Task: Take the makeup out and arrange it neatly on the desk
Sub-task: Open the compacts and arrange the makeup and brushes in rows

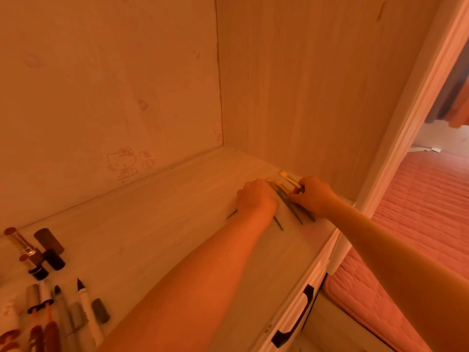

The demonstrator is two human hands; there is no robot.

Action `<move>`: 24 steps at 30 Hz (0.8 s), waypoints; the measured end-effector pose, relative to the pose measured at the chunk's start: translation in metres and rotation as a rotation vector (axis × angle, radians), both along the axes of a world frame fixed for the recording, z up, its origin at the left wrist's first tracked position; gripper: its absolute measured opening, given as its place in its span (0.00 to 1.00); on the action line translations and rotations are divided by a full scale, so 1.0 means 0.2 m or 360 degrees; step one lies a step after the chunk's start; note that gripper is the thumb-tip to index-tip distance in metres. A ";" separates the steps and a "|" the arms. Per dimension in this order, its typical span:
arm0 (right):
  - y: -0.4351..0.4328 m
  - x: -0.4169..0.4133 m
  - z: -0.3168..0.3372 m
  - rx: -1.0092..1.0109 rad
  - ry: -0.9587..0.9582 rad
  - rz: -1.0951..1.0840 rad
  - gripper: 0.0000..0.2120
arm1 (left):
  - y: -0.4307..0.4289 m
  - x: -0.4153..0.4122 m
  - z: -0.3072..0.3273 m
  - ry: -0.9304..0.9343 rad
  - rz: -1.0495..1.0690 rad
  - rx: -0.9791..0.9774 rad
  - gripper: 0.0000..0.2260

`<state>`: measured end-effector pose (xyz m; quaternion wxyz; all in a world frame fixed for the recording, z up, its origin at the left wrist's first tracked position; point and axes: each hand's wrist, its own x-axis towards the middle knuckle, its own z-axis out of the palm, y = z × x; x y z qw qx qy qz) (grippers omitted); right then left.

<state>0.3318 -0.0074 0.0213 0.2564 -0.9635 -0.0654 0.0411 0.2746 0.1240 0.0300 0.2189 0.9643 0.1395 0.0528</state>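
In the head view the brushes (pixel 294 212) lie between both hands, just beside the fingertips, long axes running toward the wrists. The right hand (pixel 314 195) pinches 1 and is nearer; the left hand (pixel 256 196) covers 2 handles, and its grip I cannot tell.

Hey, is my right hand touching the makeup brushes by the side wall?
Touching. The head view shows the right hand pinching a pale-handled brush, one of the makeup brushes lying by the wall, with no gap showing.
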 end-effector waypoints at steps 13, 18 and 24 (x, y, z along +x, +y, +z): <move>0.02 -0.08 0.05 0.0112 0.0005 0.0001 0.16 | 0.19 -0.06 0.01 0.0086 -0.0081 0.0007 0.17; 0.03 -0.08 0.06 0.0306 0.0017 -0.0042 0.12 | 0.21 -0.07 0.00 0.0128 0.0036 -0.0106 0.22; 0.06 -0.08 0.07 0.0284 -0.0004 -0.0015 0.12 | 0.24 -0.05 0.01 0.0176 0.0028 -0.0022 0.15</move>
